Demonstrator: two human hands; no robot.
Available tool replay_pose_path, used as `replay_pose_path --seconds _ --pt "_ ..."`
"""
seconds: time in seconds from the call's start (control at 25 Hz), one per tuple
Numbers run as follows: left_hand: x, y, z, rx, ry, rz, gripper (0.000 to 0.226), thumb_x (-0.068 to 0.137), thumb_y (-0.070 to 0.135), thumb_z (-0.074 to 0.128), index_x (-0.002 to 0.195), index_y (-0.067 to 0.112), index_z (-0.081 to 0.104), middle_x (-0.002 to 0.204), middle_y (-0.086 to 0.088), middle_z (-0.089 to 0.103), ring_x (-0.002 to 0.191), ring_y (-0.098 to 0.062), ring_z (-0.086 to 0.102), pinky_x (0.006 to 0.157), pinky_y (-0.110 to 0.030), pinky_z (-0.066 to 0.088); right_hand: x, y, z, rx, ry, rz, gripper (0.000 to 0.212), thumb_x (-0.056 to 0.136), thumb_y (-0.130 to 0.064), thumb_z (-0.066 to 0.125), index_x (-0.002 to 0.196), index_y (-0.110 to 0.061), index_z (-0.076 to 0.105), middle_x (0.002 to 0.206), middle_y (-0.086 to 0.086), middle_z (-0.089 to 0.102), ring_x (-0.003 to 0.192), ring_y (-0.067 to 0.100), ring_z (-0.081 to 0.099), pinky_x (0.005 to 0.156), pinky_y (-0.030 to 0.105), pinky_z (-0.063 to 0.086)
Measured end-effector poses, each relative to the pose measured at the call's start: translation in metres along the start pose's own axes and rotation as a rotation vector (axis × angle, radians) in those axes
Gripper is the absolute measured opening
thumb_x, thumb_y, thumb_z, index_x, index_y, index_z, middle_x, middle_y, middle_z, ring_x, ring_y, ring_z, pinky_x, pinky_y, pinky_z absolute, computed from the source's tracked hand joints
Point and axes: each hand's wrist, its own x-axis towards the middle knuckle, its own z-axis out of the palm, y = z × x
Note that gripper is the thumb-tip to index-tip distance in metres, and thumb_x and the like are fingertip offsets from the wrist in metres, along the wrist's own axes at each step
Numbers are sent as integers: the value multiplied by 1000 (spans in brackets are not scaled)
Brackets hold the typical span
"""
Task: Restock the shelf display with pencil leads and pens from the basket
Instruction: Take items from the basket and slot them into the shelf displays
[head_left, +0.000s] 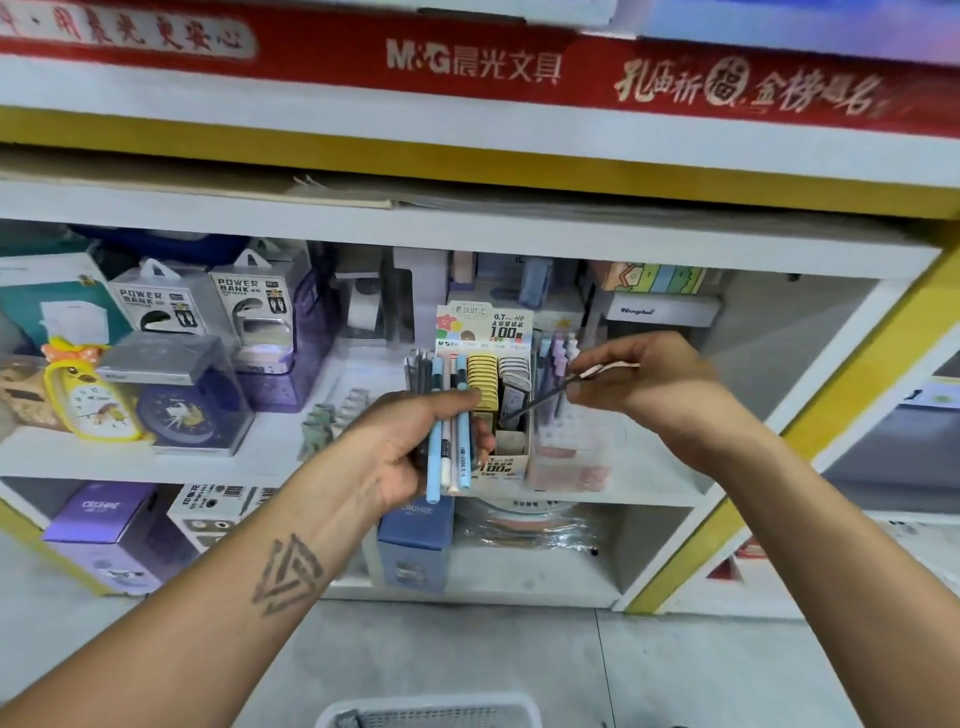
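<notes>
My left hand (415, 441) grips a bundle of pens (448, 447) upright. Right hand (644, 376) pinches one dark pen (540, 397), slanted over the lead box (501, 410). Basket (431, 712) below.

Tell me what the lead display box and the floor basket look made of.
Lead display box: printed cardboard, judging by its flat folded panels and matte colour graphics. Basket: probably moulded plastic, pale grey-white with a perforated mesh wall and smooth rim; only its top edge shows.
</notes>
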Motion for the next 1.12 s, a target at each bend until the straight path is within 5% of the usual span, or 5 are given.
replay_pose_path --seconds 0.32,0.48,0.72,0.88,1.12 --pt "8 -5 6 -7 28 1 20 84 5 73 100 0 64 70 -17 67 55 -29 68 50 -33 57 12 2 35 -726 129 -401 16 95 -15 61 79 -14 63 79 4 68 74 27 62 66 39 50" --pt "6 -5 -2 -2 18 10 21 81 5 75 98 -1 64 70 -18 68 57 -29 69 50 -32 57 13 4 47 -780 139 -456 15 95 -16 63 108 -16 56 85 10 69 75 36 63 64 42 53" --pt "1 -5 -7 4 -27 12 21 80 5 76 98 0 67 75 -20 70 62 -32 70 54 -36 58 15 12 57 -663 81 -462 11 94 -10 63 102 -17 60 77 5 65 70 31 61 62 40 52" --pt "1 -5 -6 26 -52 37 22 78 6 76 97 -3 68 81 -23 73 67 -35 73 54 -37 58 21 16 61 -858 42 -476 31 88 9 58 109 -10 72 101 7 68 90 31 66 75 42 55" --pt "8 -9 2 26 -97 68 17 84 4 72 99 -4 72 97 -30 72 82 -43 73 61 -40 59 12 -2 62 -73 -37 10 11 95 -26 66 101 -22 74 83 -11 73 69 6 67 63 20 49"
